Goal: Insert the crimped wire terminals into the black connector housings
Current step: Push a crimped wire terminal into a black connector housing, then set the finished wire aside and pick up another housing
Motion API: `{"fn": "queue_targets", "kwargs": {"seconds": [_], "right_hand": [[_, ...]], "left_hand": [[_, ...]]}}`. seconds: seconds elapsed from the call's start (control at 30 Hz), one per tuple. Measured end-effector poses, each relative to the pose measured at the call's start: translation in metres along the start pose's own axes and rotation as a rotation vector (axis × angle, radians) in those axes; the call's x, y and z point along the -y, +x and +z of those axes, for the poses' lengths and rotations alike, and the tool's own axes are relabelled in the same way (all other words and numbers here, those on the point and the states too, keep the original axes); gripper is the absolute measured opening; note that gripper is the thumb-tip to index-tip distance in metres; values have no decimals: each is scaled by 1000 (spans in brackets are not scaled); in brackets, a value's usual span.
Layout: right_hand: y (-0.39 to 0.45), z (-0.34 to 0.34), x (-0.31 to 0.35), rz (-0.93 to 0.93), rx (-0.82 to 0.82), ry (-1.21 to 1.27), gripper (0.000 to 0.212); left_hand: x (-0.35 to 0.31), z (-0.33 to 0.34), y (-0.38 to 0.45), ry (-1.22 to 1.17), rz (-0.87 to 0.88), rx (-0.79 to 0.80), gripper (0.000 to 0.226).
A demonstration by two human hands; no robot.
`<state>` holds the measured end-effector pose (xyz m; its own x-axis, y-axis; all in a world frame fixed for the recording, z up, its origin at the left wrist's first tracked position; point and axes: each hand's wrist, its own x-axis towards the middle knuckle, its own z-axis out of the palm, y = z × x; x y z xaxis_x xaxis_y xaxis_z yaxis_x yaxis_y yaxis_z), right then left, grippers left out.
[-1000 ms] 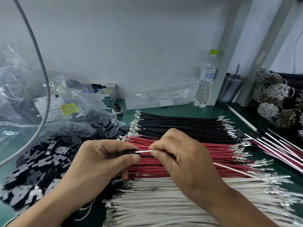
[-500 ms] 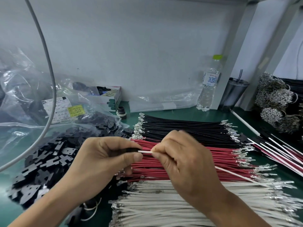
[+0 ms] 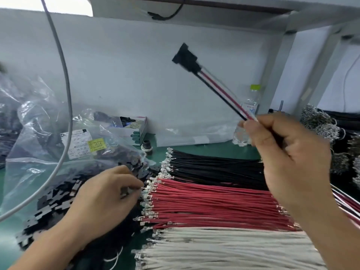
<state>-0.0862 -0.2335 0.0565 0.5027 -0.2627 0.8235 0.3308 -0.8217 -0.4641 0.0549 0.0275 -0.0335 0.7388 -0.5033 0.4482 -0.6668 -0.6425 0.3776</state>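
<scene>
My right hand (image 3: 288, 152) grips a bundle of black, red and white wires (image 3: 220, 88) and holds it up in the air, blurred by motion. A black connector housing (image 3: 184, 56) sits on the bundle's upper end. My left hand (image 3: 109, 193) is low on the pile of loose black housings (image 3: 56, 199), fingers curled at the pile's right edge; what they hold I cannot make out. Rows of crimped wires lie on the bench: black wires (image 3: 214, 164), red wires (image 3: 210, 205), white wires (image 3: 224, 248), terminals facing left.
A clear plastic bag (image 3: 44, 137) with labels lies at the left, and a grey cable (image 3: 64, 94) hangs across it. A small carton (image 3: 134, 129), a water bottle (image 3: 251, 106) and finished wire bundles (image 3: 321, 125) stand along the back and right.
My right hand has lifted the wired housing up and to the right, away from the left hand. My left hand let go of it and dropped to the housing pile. The camera tilted up.
</scene>
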Motion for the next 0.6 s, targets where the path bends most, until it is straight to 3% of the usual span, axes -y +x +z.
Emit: {"fn": "queue_targets", "kwargs": {"seconds": [0.07,0.17,0.3,0.37,0.4,0.43,0.5,0.6], "right_hand": [[15,-26,-4,46,-5,-73,27],[24,-79,-29,105,14,-431,23],[-11,-158,-117,261,238,-926,25],[-41,-188,-171,349,328,-1030,9],[-58,-194,-194,387,377,-1047,27],[-76,-198,-211,411,440,-1092,38],[-97,-199,-225,547,543,-1122,40],[-96,-178,-201,579,531,-1147,42]], "left_hand": [[3,-2,0,149,87,75,3],[17,-5,0,239,115,149,15],[52,7,7,258,112,194,45],[68,12,9,264,90,198,52],[74,13,9,264,76,217,53],[78,14,9,272,63,243,53],[81,14,10,299,55,287,49],[77,13,11,332,55,312,21]]}}
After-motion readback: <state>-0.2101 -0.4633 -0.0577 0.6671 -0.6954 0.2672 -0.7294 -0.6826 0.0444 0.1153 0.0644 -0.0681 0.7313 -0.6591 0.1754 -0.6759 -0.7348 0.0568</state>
